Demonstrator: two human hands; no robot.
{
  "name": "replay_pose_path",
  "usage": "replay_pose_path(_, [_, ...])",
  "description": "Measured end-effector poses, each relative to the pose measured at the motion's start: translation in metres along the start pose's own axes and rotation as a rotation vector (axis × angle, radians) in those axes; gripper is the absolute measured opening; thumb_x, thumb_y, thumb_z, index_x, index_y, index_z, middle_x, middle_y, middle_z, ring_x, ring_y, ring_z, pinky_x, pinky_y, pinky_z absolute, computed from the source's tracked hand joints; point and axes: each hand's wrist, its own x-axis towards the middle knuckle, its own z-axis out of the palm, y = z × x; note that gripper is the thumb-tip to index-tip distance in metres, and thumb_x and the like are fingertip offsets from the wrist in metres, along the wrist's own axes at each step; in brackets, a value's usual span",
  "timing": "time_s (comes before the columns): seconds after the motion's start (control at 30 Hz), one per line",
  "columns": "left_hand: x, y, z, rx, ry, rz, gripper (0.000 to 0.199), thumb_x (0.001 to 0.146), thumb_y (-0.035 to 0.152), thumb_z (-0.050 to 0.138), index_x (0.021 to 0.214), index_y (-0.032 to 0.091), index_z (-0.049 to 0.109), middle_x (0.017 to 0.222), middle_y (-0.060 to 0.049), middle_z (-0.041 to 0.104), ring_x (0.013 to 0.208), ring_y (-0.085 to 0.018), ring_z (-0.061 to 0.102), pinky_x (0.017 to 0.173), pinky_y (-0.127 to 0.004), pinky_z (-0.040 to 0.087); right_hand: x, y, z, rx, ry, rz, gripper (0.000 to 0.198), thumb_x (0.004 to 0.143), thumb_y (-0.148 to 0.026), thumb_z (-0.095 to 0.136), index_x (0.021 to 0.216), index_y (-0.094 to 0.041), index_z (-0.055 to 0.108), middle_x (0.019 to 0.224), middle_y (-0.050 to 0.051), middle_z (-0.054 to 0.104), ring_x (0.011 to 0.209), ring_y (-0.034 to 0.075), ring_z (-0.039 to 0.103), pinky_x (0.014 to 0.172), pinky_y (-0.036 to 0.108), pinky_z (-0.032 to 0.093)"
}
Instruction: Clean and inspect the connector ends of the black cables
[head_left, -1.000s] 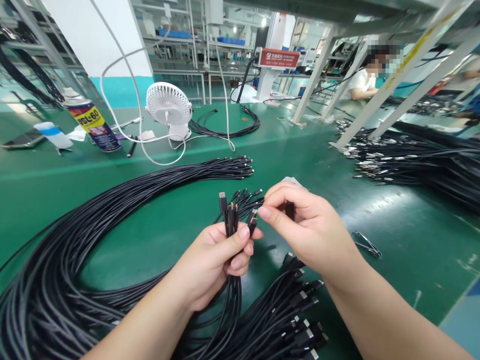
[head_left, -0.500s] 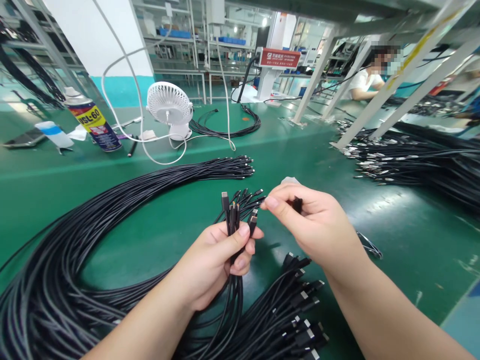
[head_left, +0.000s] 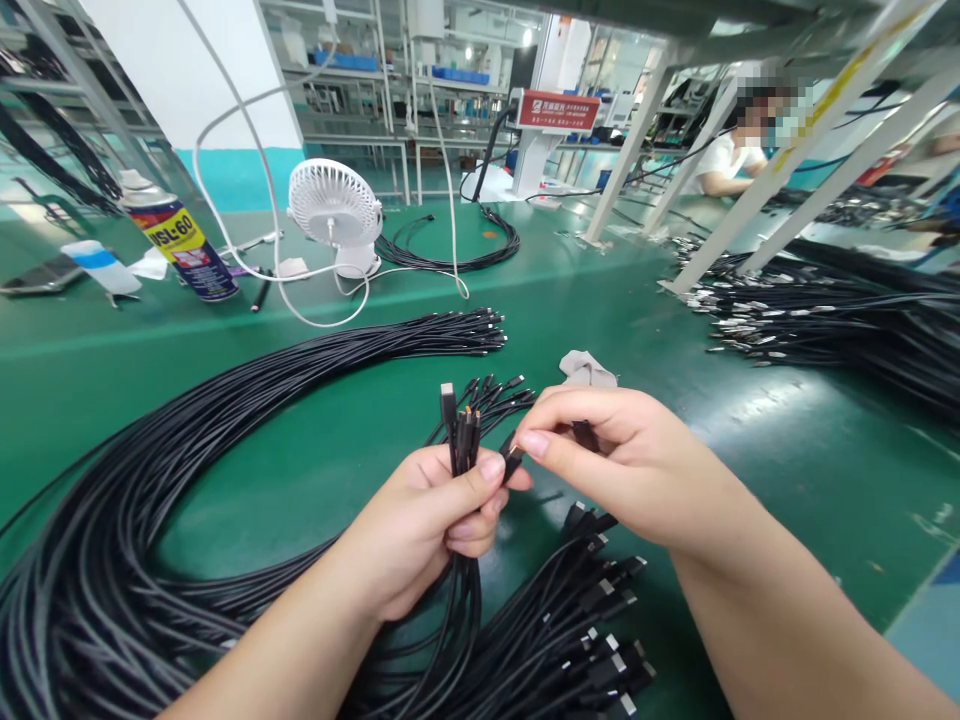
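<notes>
My left hand point(head_left: 442, 515) is closed round a small bunch of black cables point(head_left: 463, 440), their plugs standing up above the thumb. One plug point(head_left: 511, 458) leans out to the right between thumb and forefinger. At that plug's metal tip, my right hand point(head_left: 607, 450) pinches with thumb and forefinger; what the fingertips hold is hidden. A small black piece point(head_left: 584, 435) shows under its curled fingers, too covered to name. Below the hands lies a thick bundle of black cables point(head_left: 592, 600) with metal-tipped plugs. More cable ends point(head_left: 495, 390) rest just behind my left hand.
A long curved cable bundle point(head_left: 225, 400) covers the left of the green table point(head_left: 600, 290). Behind stand a white fan point(head_left: 335, 205) and a spray can point(head_left: 180, 240). A grey cloth point(head_left: 587, 368) lies past my right hand. More cables point(head_left: 840, 310) lie right, near metal posts; a person sits beyond.
My right hand has come down and left, bringing its fingertips onto the leaning plug in my left hand. More of the grey cloth now shows behind it.
</notes>
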Motion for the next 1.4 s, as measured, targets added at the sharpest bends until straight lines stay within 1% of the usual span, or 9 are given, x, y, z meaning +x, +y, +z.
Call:
replay_pose_path(0.4, [0.002,0.000,-0.001,0.061,-0.037,-0.052,0.021,0.080,0.031,0.070,0.075,0.011,0.071,0.053,0.006,0.040,0.043,-0.001,0.023,0.044,-0.021,0.012,-0.001,-0.001,-0.009,-0.087,-0.076,-0.008,0.019,0.082,-0.014,0.058,0.069,-0.017,0.071,0.062,0.000,0.063,0.052,0.008,0.047,0.045,0.020,0.035])
replay_pose_path(0.6, [0.001,0.000,-0.001,0.049,-0.019,-0.043,0.020,0.081,0.030,0.069,0.075,0.010,0.071,0.054,0.005,0.041,0.043,-0.001,0.024,0.043,-0.021,0.012,-0.001,0.004,-0.005,-0.115,0.002,0.016,0.014,0.079,-0.015,0.058,0.067,-0.018,0.065,0.059,-0.003,0.057,0.050,0.008,0.043,0.044,0.020,0.032])
replay_pose_path(0.77, [0.001,-0.002,-0.003,0.046,-0.007,-0.032,0.021,0.084,0.029,0.065,0.078,0.009,0.071,0.056,0.004,0.044,0.044,-0.002,0.027,0.044,-0.020,0.015,0.002,0.009,-0.003,-0.130,0.184,0.054,0.023,0.083,-0.029,0.060,0.063,-0.018,0.060,0.058,-0.002,0.051,0.051,0.009,0.040,0.045,0.022,0.031])
replay_pose_path(0.9, [0.002,-0.002,-0.004,0.028,0.028,0.018,0.019,0.085,0.027,0.063,0.080,0.010,0.070,0.059,0.003,0.048,0.045,-0.002,0.032,0.045,-0.020,0.020,0.002,0.013,-0.002,-0.054,0.316,0.045,0.008,0.080,-0.026,0.065,0.086,-0.021,0.067,0.087,0.001,0.063,0.052,0.007,0.040,0.049,0.024,0.037])
replay_pose_path(1.07, [0.004,0.000,-0.003,0.043,0.160,0.097,0.018,0.086,0.028,0.063,0.082,0.011,0.070,0.060,0.003,0.049,0.046,-0.004,0.036,0.045,-0.020,0.025,0.003,0.015,-0.002,-0.055,0.313,0.054,0.012,0.084,-0.033,0.064,0.085,-0.022,0.068,0.079,0.003,0.062,0.060,0.013,0.049,0.055,0.028,0.042])
replay_pose_path(1.1, [0.004,0.001,-0.002,0.045,0.173,0.109,0.018,0.085,0.028,0.063,0.082,0.011,0.070,0.061,0.002,0.050,0.046,-0.003,0.036,0.045,-0.020,0.025,0.003,0.016,-0.002,-0.058,0.336,0.053,0.014,0.083,-0.031,0.064,0.095,-0.023,0.067,0.087,0.004,0.064,0.060,0.013,0.048,0.054,0.029,0.042])
replay_pose_path(1.2, [0.004,0.001,-0.001,0.043,0.187,0.115,0.019,0.085,0.028,0.064,0.082,0.010,0.071,0.061,0.002,0.050,0.045,-0.002,0.034,0.044,-0.019,0.022,0.005,0.019,0.001,-0.055,0.407,0.052,0.044,0.082,-0.025,0.063,0.125,-0.029,0.054,0.115,0.005,0.059,0.058,0.010,0.045,0.055,0.029,0.044])
replay_pose_path(1.27, [0.004,0.001,-0.001,0.035,0.187,0.111,0.019,0.085,0.027,0.064,0.082,0.010,0.071,0.060,0.003,0.050,0.044,-0.002,0.033,0.044,-0.019,0.022,0.006,0.020,0.003,-0.067,0.385,0.013,0.034,0.084,-0.024,0.061,0.117,-0.025,0.060,0.113,0.006,0.058,0.065,0.012,0.050,0.061,0.029,0.046])
replay_pose_path(1.4, [0.004,0.001,0.000,0.032,0.179,0.116,0.018,0.085,0.027,0.063,0.083,0.011,0.071,0.060,0.002,0.052,0.044,-0.002,0.034,0.043,-0.019,0.023,0.007,0.017,0.006,-0.095,0.303,-0.049,0.010,0.086,-0.021,0.058,0.089,-0.020,0.067,0.093,0.004,0.062,0.084,0.016,0.058,0.073,0.029,0.046])
